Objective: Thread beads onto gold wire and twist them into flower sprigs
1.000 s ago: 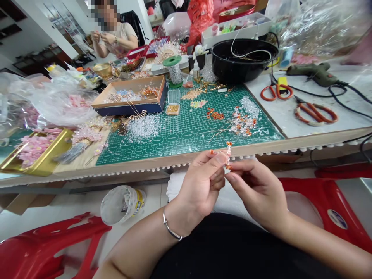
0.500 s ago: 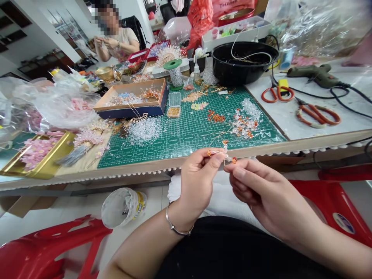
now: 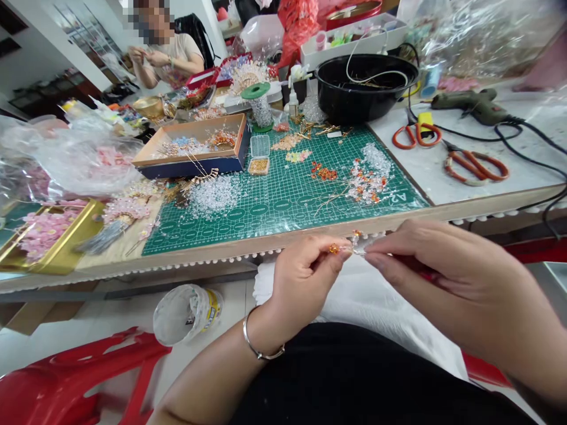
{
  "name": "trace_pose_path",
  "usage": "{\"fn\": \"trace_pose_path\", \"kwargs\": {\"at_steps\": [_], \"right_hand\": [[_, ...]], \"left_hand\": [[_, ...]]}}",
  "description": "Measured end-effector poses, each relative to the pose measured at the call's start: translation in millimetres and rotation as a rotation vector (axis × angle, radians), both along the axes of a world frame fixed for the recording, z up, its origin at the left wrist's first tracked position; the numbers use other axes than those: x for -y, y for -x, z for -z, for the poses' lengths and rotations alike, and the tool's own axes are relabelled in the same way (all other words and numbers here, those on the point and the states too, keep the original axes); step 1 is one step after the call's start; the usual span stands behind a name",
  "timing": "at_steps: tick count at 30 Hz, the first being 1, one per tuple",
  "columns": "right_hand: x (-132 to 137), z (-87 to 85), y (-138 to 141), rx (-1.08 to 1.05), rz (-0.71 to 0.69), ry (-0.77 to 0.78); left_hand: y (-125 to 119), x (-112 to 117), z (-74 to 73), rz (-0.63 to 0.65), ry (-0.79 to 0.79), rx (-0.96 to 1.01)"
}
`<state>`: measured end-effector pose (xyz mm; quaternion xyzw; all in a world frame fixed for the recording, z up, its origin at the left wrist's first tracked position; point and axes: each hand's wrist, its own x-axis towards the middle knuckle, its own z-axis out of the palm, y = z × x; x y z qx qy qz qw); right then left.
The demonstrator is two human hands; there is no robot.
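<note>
Between thumb and fingers, my left hand (image 3: 305, 277) pinches a small beaded wire sprig (image 3: 355, 237) with orange and clear beads. My right hand (image 3: 447, 277) is closed in a pinch at the sprig's right side, on what looks like its thin wire; the fingertips partly hide it. Both hands are in front of the table edge, above my lap. On the green cutting mat (image 3: 274, 218) beyond them lie a cluster of orange and clear beaded sprigs (image 3: 367, 182), some orange beads (image 3: 324, 172) and a heap of clear beads (image 3: 215, 195).
Two orange-handled cutters (image 3: 476, 165) and a glue gun (image 3: 473, 105) lie right of the mat. Behind it stand a black basin (image 3: 363, 88) and a bead-filled box (image 3: 190, 168). A gold tray (image 3: 84, 236) is at left. Another person (image 3: 177, 56) sits across the table.
My right hand has turned and shifted right, its fingers now pinching beside the sprig. My left hand still holds the sprig, slightly lower. The view has shifted a little.
</note>
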<state>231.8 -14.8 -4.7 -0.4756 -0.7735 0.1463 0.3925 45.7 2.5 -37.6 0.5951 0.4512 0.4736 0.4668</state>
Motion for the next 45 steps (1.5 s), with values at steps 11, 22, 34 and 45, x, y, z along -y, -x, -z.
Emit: {"fn": "trace_pose_path", "kwargs": {"at_steps": [11,22,34,45], "right_hand": [[-17,6.1,-15,0.327,-0.017,-0.323],[-11,16.2,-15,0.452,-0.072,-0.535],[-6,11.3,-16,0.246,-0.109,-0.216],[-4,2.4,-25,0.2,-0.146,0.043]], "left_hand": [[-7,-1,-3.1,0.201,0.434,0.425],[1,0,-8.4,0.327,0.552,0.229],[6,-1,-16.0,0.453,0.577,0.088],[9,-4,-14.9,0.548,0.628,0.007]]}}
